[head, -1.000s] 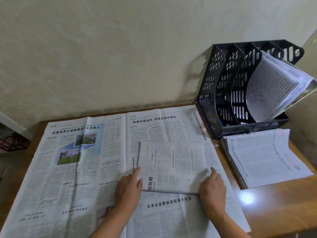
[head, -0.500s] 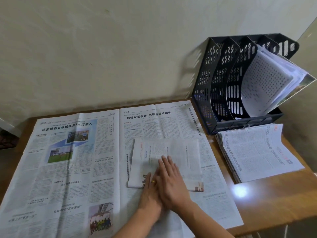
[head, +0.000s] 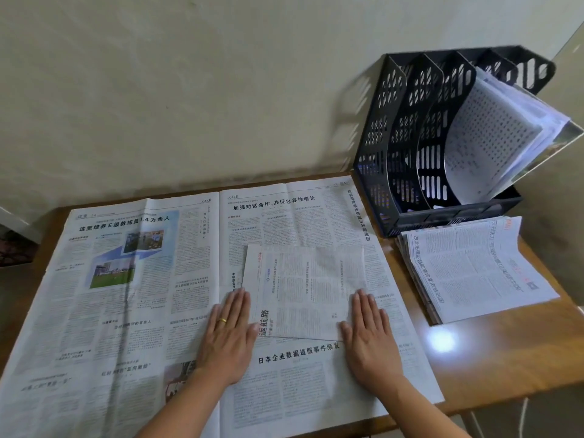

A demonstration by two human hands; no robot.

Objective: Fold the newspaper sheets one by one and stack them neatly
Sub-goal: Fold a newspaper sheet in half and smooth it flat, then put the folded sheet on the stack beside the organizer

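Newsprint is slick: our left hand (head: pixel 228 336) and right hand (head: pixel 369 335) lie flat, fingers straight, flanking the folded sheet (head: pixel 305 290) atop the open broadsheet (head: pixel 142 295). Carried carelessly to the stack (head: pixel 474 270), we judge its folds could spring open.

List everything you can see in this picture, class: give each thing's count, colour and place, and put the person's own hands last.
folded newspaper sheet: one, white with grey print, on the open spread's right page.
open newspaper spread: one, white with colour photos, covering most of the table.
stack of folded newspapers: one, white, right of the spread, in front of the rack.
file rack: one, black, back right corner, holding loose printed papers.
table: one, brown wood, against the wall.
left hand: flat at the folded sheet's left edge, gold ring.
right hand: flat at its right edge.
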